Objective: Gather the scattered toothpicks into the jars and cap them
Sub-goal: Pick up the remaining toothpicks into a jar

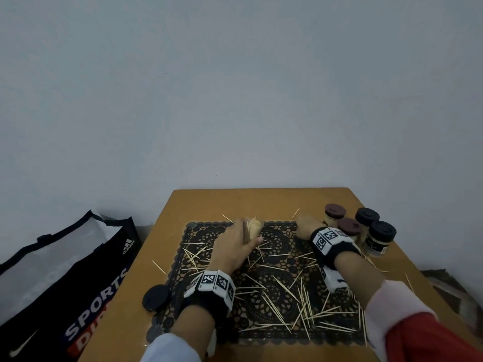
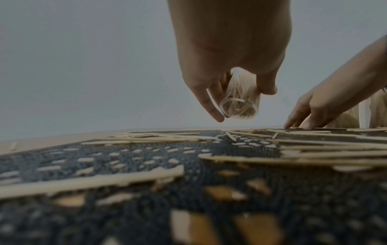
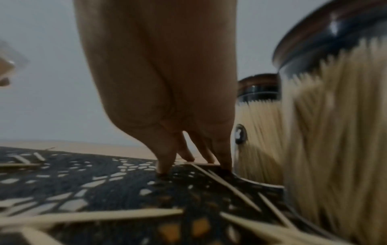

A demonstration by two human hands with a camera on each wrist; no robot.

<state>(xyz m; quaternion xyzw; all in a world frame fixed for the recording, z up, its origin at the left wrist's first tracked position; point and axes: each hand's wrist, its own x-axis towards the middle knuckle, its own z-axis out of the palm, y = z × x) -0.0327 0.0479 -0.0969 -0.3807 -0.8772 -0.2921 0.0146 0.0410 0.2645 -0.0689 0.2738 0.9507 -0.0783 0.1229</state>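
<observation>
My left hand (image 1: 248, 231) grips a clear uncapped jar (image 1: 253, 227) part-filled with toothpicks, held tilted above the far left of the black lace mat (image 1: 201, 231). In the left wrist view that jar (image 2: 240, 101) shows its open mouth between the thumb and fingers of the left hand (image 2: 244, 104). My right hand (image 1: 303, 227) reaches to the mat's far right corner. Its straight fingers (image 3: 224, 159) touch the mat beside loose toothpicks (image 3: 228, 187). Several scattered toothpicks (image 1: 286, 289) lie over the mat. A loose black cap (image 1: 156, 297) rests left of the mat.
Several capped jars full of toothpicks stand at the table's right edge, two with brown caps (image 1: 349, 226) and two with black caps (image 1: 383, 230), close beside my right hand. The wooden table (image 1: 235, 202) meets a grey wall. A sports bag (image 1: 65, 270) sits on the floor at left.
</observation>
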